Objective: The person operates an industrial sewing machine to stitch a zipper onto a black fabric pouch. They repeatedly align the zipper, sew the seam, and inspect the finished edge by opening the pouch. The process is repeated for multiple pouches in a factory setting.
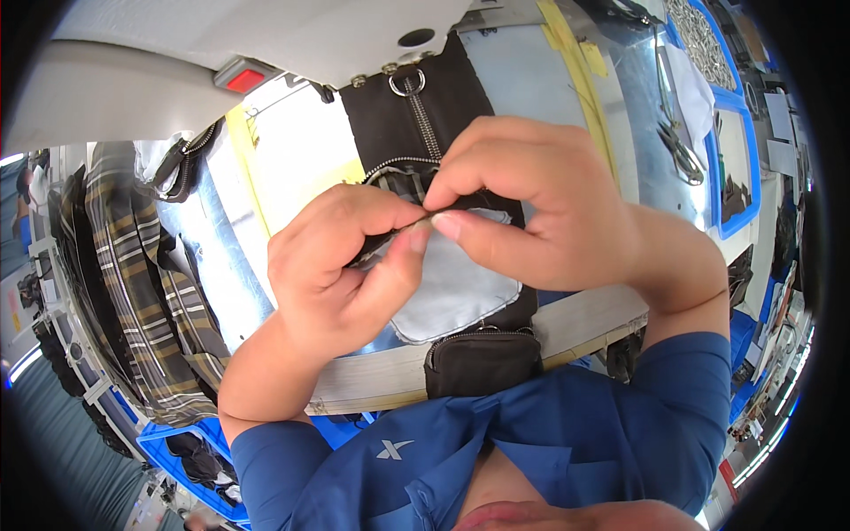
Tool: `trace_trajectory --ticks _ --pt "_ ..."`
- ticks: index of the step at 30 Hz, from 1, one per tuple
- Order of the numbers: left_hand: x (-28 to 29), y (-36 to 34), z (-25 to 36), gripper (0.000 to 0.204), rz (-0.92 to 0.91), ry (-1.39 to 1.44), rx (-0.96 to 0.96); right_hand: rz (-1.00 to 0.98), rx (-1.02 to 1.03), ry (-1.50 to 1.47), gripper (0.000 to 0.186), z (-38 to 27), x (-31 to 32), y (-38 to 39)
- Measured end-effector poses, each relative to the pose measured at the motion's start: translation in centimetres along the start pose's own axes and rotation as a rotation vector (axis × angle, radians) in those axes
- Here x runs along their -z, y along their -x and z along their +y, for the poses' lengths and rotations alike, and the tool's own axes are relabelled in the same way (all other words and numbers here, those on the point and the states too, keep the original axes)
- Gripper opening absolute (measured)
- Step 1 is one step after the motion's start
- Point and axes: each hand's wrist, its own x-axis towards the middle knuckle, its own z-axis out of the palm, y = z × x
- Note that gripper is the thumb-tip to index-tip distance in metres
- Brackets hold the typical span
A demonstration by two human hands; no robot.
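Workshop clutter ringed a pale surface point(292, 168) under a sewing machine's grey arm point(266, 35), whose red button point(244, 80) sat at eleven o'clock. At nine o'clock hung plaid fabric point(133, 265) over a blue bin point(177, 442). Near centre, the left hand point(341, 274) had thumb and forefinger pressed together, pinching the zipper edge point(398, 232) of a black bag point(443, 115). That edge ran roughly from nine to three o'clock, straight between both sets of fingers, so neither hand was nearer. The right hand point(540, 208) pinched the same edge from three o'clock, its fingers touching the left's. Below lay the bag's grey lining point(456, 296) and a black pouch point(482, 361) at six o'clock. Scissors point(680, 150) rested at two o'clock, well apart.
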Motion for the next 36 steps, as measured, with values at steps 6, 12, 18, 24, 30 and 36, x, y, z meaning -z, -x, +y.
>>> trace_trajectory --ticks 6,12,18,24,30,36 --pt "0.3 0.1 0.3 0.009 -0.055 0.312 0.312 -0.069 -0.191 -0.206 0.011 0.1 0.8 -0.1" --pt "0.3 0.1 0.5 0.009 -0.046 0.663 0.648 -0.125 -0.407 -0.353 0.011 0.0 1.4 -0.5" --pt "0.2 0.1 0.5 0.01 -0.031 0.62 0.643 -0.032 -0.274 -0.213 0.015 0.3 0.3 -0.4" --pt "0.0 0.0 0.6 0.009 -0.023 0.56 0.624 -0.013 -0.282 -0.167 0.013 0.4 0.2 -0.3" --pt "-0.8 -0.5 0.0 0.006 0.073 0.191 0.601 0.014 -0.231 0.092 0.012 0.5 0.1 -1.4" --pt "-0.2 -4.3 -2.6 0.02 0.091 -0.056 0.798 0.065 -0.119 0.391 0.016 3.9 0.5 -4.2"
